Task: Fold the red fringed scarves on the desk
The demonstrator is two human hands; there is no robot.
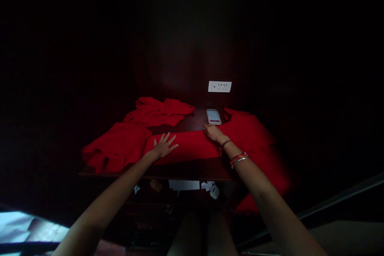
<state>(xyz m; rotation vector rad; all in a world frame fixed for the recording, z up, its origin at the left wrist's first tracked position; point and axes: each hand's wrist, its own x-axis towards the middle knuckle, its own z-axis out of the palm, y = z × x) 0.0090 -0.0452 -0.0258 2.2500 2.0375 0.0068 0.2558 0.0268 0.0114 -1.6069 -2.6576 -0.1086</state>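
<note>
My left hand (163, 147) lies flat, fingers spread, on the red cloth (193, 145), long axis left-right; right hand (213, 132) at its far edge, can't tell if pinching.

The red cloth (186, 146) at centre looks matt and fairly smooth, while the red heap (162, 110) left of centre is matt, rumpled fabric. The tabletop (195, 122) resembles dark wood with a faint sheen. Above right of centre, the socket plate (220, 87) looks like smooth white plastic. Lower centre, the white sheet (184, 185) looks like paper; at right of centre, the bangle (240, 160) shines like metal.
</note>
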